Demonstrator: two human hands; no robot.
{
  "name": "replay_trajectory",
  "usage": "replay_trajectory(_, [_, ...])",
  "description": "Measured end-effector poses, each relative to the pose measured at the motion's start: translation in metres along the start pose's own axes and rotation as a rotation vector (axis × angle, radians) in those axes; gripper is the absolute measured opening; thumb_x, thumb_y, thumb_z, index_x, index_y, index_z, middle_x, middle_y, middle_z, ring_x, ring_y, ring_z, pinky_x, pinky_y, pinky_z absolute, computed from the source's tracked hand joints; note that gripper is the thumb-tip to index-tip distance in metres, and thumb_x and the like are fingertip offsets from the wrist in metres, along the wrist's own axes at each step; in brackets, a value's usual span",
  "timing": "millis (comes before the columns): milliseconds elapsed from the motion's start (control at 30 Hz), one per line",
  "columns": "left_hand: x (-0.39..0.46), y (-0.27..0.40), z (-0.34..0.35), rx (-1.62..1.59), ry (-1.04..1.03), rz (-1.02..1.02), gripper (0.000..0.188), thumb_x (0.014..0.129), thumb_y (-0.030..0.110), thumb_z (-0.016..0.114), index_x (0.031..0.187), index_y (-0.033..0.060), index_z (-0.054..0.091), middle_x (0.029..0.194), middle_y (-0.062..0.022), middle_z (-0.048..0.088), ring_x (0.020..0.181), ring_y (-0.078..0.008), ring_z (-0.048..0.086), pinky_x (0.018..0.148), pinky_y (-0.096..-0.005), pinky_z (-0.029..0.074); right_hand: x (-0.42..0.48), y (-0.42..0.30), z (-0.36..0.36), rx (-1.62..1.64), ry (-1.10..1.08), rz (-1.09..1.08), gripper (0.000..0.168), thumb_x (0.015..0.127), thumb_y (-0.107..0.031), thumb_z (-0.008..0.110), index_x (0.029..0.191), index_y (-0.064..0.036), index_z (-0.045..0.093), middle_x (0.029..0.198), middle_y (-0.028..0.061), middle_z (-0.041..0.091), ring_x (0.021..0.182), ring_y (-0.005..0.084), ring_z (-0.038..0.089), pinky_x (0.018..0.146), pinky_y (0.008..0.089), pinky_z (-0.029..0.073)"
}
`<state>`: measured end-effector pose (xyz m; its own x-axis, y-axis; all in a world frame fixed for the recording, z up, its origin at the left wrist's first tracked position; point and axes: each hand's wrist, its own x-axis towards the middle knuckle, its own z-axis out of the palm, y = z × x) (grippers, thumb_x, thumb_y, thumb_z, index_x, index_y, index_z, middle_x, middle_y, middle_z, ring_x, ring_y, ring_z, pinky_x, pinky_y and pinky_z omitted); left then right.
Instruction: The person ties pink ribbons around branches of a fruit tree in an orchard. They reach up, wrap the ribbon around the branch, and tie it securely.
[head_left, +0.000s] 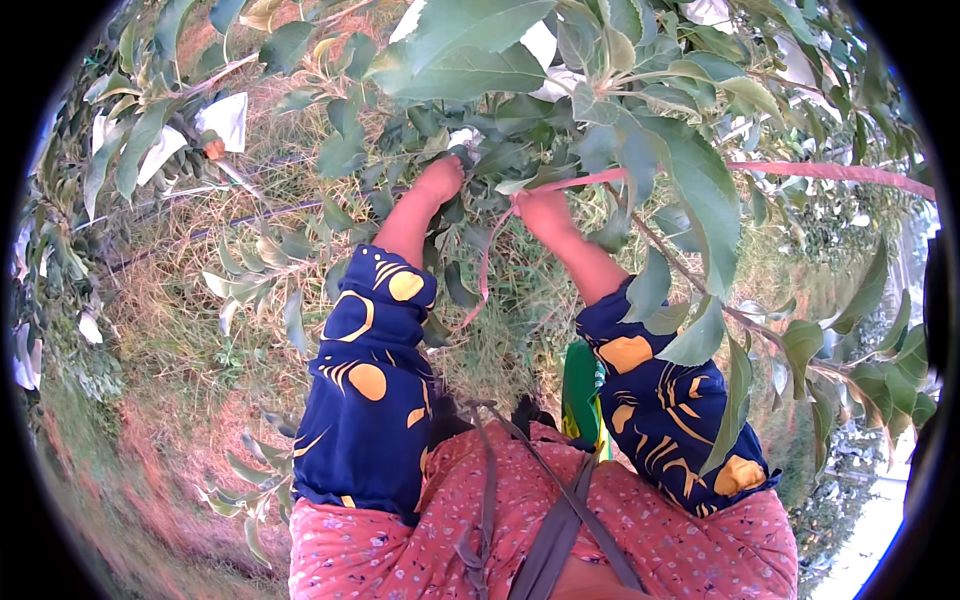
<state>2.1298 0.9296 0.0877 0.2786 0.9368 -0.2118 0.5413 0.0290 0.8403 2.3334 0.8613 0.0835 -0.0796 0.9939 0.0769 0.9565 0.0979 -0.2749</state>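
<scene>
Among the leaves of a fruit tree, my left hand (441, 177) reaches up to a leafy shoot beside a small white bag or wrapping (466, 139). Its fingertips are partly hidden by leaves, so what it touches is unclear. To its right, my right hand (543, 213) is closed on a pink ribbon or tape (832, 172). One stretch of the ribbon runs off to the right behind large leaves. A thinner loose length hangs in a curve from that hand down between my forearms.
A leafy branch (675, 262) crosses in front of my right forearm. White bags (223, 124) hang in foliage at the upper left. Dark lines (225, 223) run behind my left hand. A green and yellow bag (581, 394) is by my right sleeve, above dry grass.
</scene>
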Motion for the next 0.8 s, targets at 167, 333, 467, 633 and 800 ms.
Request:
replay_trajectory(167, [-0.007, -0.012, -0.024, 0.106, -0.081, -0.057, 0.036, 0.086, 0.019, 0.046, 0.115, -0.0005, 0.056, 0.115, -0.0219, 0.058, 0.108, -0.0361, 0.054, 0.092, -0.0396, 0.042, 0.002, -0.007, -0.016, -0.329, -0.294, -0.177, 0.021, 0.084, -0.018, 0.048, 0.083, -0.001, 0.059, 0.079, 0.0165, 0.063, 0.067, 0.0326, 0.060, 0.063, 0.0415, 0.048])
replay_trajectory(333, [-0.008, -0.004, -0.016, -0.007, 0.017, -0.097, 0.033, 0.085, 0.015, 0.049, 0.113, -0.0010, 0.058, 0.114, -0.0206, 0.059, 0.107, -0.0356, 0.055, 0.091, -0.0400, 0.042, -0.012, 0.043, -0.016, -0.220, -0.705, -0.012, 0.017, 0.081, -0.016, 0.052, 0.086, 0.000, 0.058, 0.078, 0.0147, 0.062, 0.067, 0.0275, 0.059, 0.062, 0.0389, 0.047])
replay_trajectory(467, [-0.007, -0.014, -0.016, -0.149, 0.085, -0.082, 0.029, 0.083, 0.013, 0.052, 0.106, -0.0022, 0.061, 0.113, -0.0206, 0.060, 0.105, -0.0350, 0.056, 0.088, -0.0407, 0.043, 0.003, 0.037, -0.013, 0.268, -0.562, 0.025, 0.017, 0.079, -0.014, 0.055, 0.088, 0.001, 0.058, 0.078, 0.0133, 0.062, 0.067, 0.0234, 0.059, 0.062, 0.0368, 0.047])
replay_trajectory(633, [0.000, -0.021, -0.014, 0.015, -0.012, -0.171, 0.031, 0.090, 0.020, 0.046, 0.103, -0.0047, 0.060, 0.101, -0.0189, 0.062, 0.089, -0.0321, 0.060, 0.077, -0.0404, 0.044, 0.021, 0.028, 0.003, 0.521, -0.338, -0.086, 0.020, 0.076, -0.011, 0.060, 0.091, 0.001, 0.057, 0.078, 0.0115, 0.061, 0.068, 0.0182, 0.058, 0.062, 0.0341, 0.046])
replay_trajectory(800, [0.006, -0.033, -0.010, 0.125, -0.092, -0.123, 0.033, 0.092, 0.023, 0.044, 0.100, -0.0043, 0.061, 0.100, -0.0203, 0.062, 0.088, -0.0337, 0.059, 0.076, -0.0386, 0.045, 0.024, 0.008, 0.031, 0.300, 0.138, -0.333, 0.021, 0.077, -0.002, 0.053, 0.097, 0.001, 0.058, 0.084, 0.0110, 0.063, 0.061, 0.0167, 0.055, 0.053, 0.0319, 0.042])
